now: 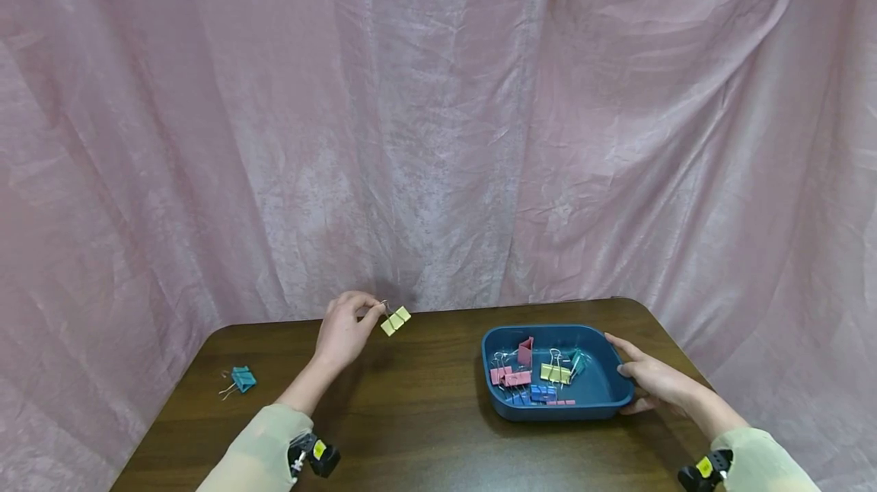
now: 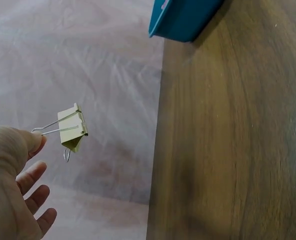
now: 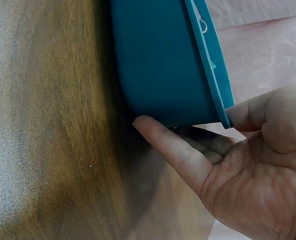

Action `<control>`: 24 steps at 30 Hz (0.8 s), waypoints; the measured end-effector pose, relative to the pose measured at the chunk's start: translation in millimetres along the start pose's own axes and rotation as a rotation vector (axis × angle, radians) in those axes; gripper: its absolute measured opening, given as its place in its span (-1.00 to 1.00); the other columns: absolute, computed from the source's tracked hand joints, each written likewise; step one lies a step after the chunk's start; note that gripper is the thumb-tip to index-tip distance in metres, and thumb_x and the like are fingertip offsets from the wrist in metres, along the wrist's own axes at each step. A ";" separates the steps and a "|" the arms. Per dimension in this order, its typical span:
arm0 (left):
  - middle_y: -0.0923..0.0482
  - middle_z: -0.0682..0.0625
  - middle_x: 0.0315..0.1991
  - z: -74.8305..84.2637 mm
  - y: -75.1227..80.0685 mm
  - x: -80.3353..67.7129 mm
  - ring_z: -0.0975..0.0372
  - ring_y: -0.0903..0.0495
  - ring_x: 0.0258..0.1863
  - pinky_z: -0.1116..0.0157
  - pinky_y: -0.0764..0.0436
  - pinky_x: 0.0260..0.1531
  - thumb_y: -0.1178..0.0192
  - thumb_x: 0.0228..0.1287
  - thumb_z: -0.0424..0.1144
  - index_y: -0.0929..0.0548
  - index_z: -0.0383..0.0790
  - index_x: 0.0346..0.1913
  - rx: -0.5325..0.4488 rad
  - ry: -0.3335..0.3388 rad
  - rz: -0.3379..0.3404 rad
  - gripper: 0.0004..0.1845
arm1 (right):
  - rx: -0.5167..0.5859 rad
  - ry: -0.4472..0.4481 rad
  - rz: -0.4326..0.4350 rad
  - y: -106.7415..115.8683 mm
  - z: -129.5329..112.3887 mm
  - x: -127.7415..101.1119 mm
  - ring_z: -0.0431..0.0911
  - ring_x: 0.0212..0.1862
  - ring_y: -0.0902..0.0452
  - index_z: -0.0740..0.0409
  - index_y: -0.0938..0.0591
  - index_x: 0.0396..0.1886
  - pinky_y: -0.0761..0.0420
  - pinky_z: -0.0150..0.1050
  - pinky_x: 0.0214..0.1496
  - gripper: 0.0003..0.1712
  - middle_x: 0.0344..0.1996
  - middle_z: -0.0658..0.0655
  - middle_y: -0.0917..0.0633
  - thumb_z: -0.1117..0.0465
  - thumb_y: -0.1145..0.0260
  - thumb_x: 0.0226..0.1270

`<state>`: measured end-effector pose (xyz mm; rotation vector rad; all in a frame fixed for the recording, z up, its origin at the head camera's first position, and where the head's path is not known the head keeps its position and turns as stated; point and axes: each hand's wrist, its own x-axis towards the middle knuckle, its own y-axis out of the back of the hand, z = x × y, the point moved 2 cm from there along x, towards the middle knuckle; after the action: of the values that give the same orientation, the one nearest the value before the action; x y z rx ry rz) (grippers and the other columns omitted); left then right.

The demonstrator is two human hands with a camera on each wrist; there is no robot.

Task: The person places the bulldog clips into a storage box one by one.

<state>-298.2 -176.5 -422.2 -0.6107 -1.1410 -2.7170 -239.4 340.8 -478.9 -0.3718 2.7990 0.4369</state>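
Left hand: the left hand (image 1: 342, 332) is raised above the far part of the table (image 1: 411, 416), thumb and forefinger pinched together on the wire handle of a yellow binder clip (image 1: 395, 321); the other fingers (image 2: 35, 192) hang loosely curled and hold nothing.
Yellow binder clip: in the air just beyond the left hand's fingertips, clear of the table top, its body tilted; the left wrist view shows it hanging by its wire loops.
Right hand: the right hand (image 1: 654, 381) rests against the right end of the blue tray (image 1: 603, 389), fingers straight along its wall and thumb under its rim, not curled round it.
Blue tray: on the table, right of centre, holding a loose heap of pink, yellow, blue and teal binder clips (image 1: 534, 378).
Teal binder clip: a teal binder clip (image 1: 241, 379) lies alone on the table near its left edge, well apart from both hands.
Backdrop: a pink cloth (image 1: 438, 119) hangs behind the table.
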 end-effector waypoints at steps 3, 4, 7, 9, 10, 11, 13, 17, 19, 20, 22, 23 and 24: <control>-0.61 -0.05 0.14 6.1 -2.7 -0.3 -0.07 -0.45 0.20 -0.04 -0.50 0.09 -0.31 0.43 -0.06 -0.78 -0.05 -0.20 -0.006 -0.008 0.001 -0.83 | -0.002 0.000 0.001 0.3 0.1 0.0 0.72 0.30 -0.14 0.11 0.23 0.67 -0.68 0.28 -0.11 -0.19 0.49 0.63 0.26 0.38 0.14 0.55; -0.61 -0.04 0.14 8.1 -3.6 -0.6 -0.07 -0.44 0.21 -0.04 -0.49 0.11 -0.31 0.43 -0.05 -0.78 -0.05 -0.20 -0.006 -0.011 0.002 -0.83 | -0.001 -0.001 0.002 0.3 0.2 0.1 0.72 0.30 -0.14 0.11 0.23 0.67 -0.68 0.28 -0.11 -0.19 0.49 0.63 0.26 0.38 0.14 0.55; -0.62 -0.03 0.13 13.6 -6.0 -2.1 -0.05 -0.46 0.18 -0.02 -0.49 0.09 -0.32 0.42 -0.05 -0.78 -0.03 -0.20 -0.014 -0.017 -0.002 -0.84 | -0.001 -0.006 0.003 0.1 0.4 0.5 0.73 0.30 -0.13 0.11 0.23 0.67 -0.67 0.29 -0.11 -0.19 0.49 0.63 0.26 0.38 0.15 0.55; -0.62 -0.02 0.12 16.4 -8.1 -3.0 -0.04 -0.47 0.16 -0.02 -0.49 0.08 -0.32 0.42 -0.05 -0.78 -0.02 -0.20 -0.020 -0.020 -0.005 -0.85 | 0.000 -0.007 0.003 0.0 0.5 0.8 0.73 0.30 -0.13 0.11 0.23 0.67 -0.67 0.29 -0.10 -0.19 0.49 0.63 0.26 0.38 0.15 0.55; -0.63 -0.02 0.11 17.7 -9.1 -3.4 -0.04 -0.47 0.15 -0.01 -0.49 0.07 -0.32 0.42 -0.04 -0.78 -0.01 -0.20 -0.021 -0.024 -0.007 -0.85 | 0.000 -0.008 0.004 0.0 0.6 0.9 0.73 0.30 -0.12 0.10 0.23 0.67 -0.67 0.29 -0.10 -0.19 0.49 0.63 0.26 0.38 0.15 0.55; -0.63 -0.01 0.11 18.8 -10.3 -3.7 -0.03 -0.47 0.14 -0.01 -0.49 0.06 -0.32 0.42 -0.04 -0.78 -0.01 -0.20 -0.025 -0.026 -0.009 -0.85 | 0.000 -0.007 0.003 0.1 0.7 1.0 0.73 0.30 -0.12 0.10 0.23 0.67 -0.67 0.29 -0.10 -0.19 0.49 0.63 0.26 0.38 0.15 0.55; -0.63 0.00 0.10 21.4 -12.6 -4.2 -0.03 -0.46 0.15 -0.01 -0.48 0.08 -0.31 0.42 -0.03 -0.77 0.01 -0.21 -0.026 -0.035 -0.009 -0.85 | -0.001 -0.004 0.003 0.2 0.7 1.0 0.73 0.30 -0.12 0.10 0.23 0.67 -0.67 0.29 -0.10 -0.19 0.49 0.63 0.27 0.38 0.15 0.55; -0.62 0.03 0.08 28.3 -16.8 -6.1 -0.01 -0.46 0.16 0.00 -0.48 0.09 -0.31 0.41 -0.02 -0.77 0.02 -0.21 -0.025 -0.056 -0.008 -0.85 | 0.003 -0.001 0.004 0.1 0.8 0.5 0.73 0.30 -0.12 0.10 0.23 0.67 -0.67 0.28 -0.10 -0.18 0.49 0.62 0.27 0.39 0.15 0.55; -0.63 0.05 0.05 32.7 -18.7 -7.1 -0.01 -0.47 0.15 0.01 -0.47 0.10 -0.32 0.41 -0.01 -0.77 0.02 -0.22 -0.028 -0.072 -0.005 -0.85 | 0.005 0.000 0.005 0.0 0.9 0.1 0.73 0.30 -0.12 0.11 0.23 0.67 -0.68 0.28 -0.11 -0.18 0.49 0.62 0.27 0.39 0.14 0.54; -0.63 0.05 0.04 34.8 -19.9 -7.5 0.00 -0.48 0.14 0.01 -0.47 0.10 -0.33 0.40 -0.02 -0.77 0.02 -0.23 -0.028 -0.079 -0.005 -0.86 | 0.006 0.001 0.006 0.0 0.9 -0.1 0.73 0.30 -0.11 0.11 0.22 0.67 -0.68 0.28 -0.11 -0.18 0.49 0.62 0.27 0.39 0.14 0.54; -0.64 0.07 0.02 39.1 -22.7 -8.2 0.00 -0.48 0.14 0.02 -0.46 0.12 -0.34 0.39 -0.03 -0.77 0.03 -0.25 -0.026 -0.093 -0.004 -0.87 | 0.006 0.003 0.004 -0.1 1.1 -0.2 0.73 0.31 -0.10 0.11 0.23 0.67 -0.68 0.28 -0.11 -0.18 0.49 0.62 0.28 0.39 0.14 0.54; -0.64 0.07 0.01 41.0 -24.6 -8.4 0.00 -0.49 0.13 0.01 -0.46 0.13 -0.35 0.38 -0.05 -0.77 0.03 -0.25 -0.021 -0.102 -0.002 -0.88 | 0.007 0.002 0.003 -0.1 1.1 -0.1 0.73 0.31 -0.10 0.11 0.23 0.67 -0.68 0.28 -0.11 -0.18 0.49 0.62 0.28 0.39 0.14 0.54; -0.64 0.08 0.01 42.7 -26.7 -8.4 0.00 -0.49 0.13 0.01 -0.45 0.14 -0.35 0.38 -0.05 -0.77 0.03 -0.26 -0.018 -0.111 -0.001 -0.89 | 0.007 0.003 0.002 -0.1 1.2 0.0 0.74 0.31 -0.09 0.11 0.23 0.67 -0.67 0.28 -0.11 -0.18 0.49 0.62 0.28 0.39 0.14 0.54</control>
<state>-284.4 -127.7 -416.2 -0.7722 -1.1425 -2.7277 -239.1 341.1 -480.0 -0.3687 2.8033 0.4265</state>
